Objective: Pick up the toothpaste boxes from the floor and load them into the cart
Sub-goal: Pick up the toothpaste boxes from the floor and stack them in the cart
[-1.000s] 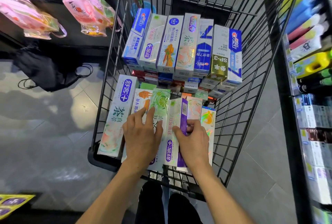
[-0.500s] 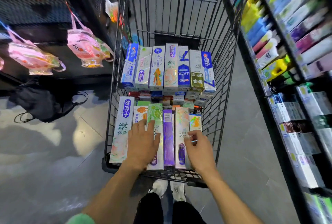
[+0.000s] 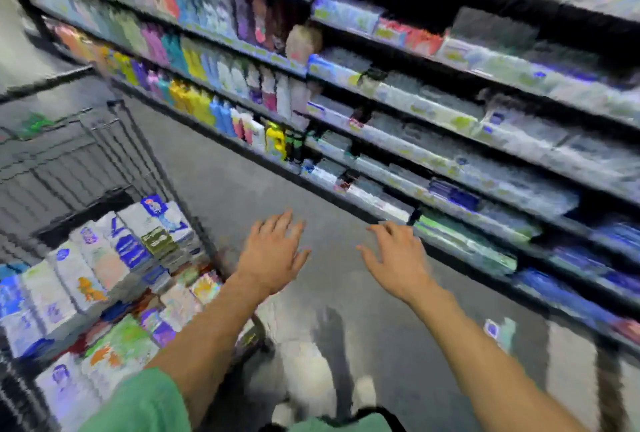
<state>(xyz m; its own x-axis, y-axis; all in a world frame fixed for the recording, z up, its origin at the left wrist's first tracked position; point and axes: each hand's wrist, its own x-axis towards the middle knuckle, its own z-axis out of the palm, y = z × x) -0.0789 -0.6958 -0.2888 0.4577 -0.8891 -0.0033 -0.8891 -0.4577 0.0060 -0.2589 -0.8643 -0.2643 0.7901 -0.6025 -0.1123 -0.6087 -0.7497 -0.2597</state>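
Two bare hands reach forward above the grey floor (image 3: 346,293), both with fingers spread and holding nothing; the left hand (image 3: 273,255) hovers just beside the right edge of the wire cart (image 3: 104,151); the right hand (image 3: 398,258) is near the lowest shelves (image 3: 450,161); the whole view is heavily blurred. The cart sits at the lower left, filled with toothpaste boxes (image 3: 104,268) packed in rows; their printing cannot be read. Store shelves stocked with blurred bottles and boxes run along the right side and across the top. A green sleeve (image 3: 138,404) shows on the left arm.
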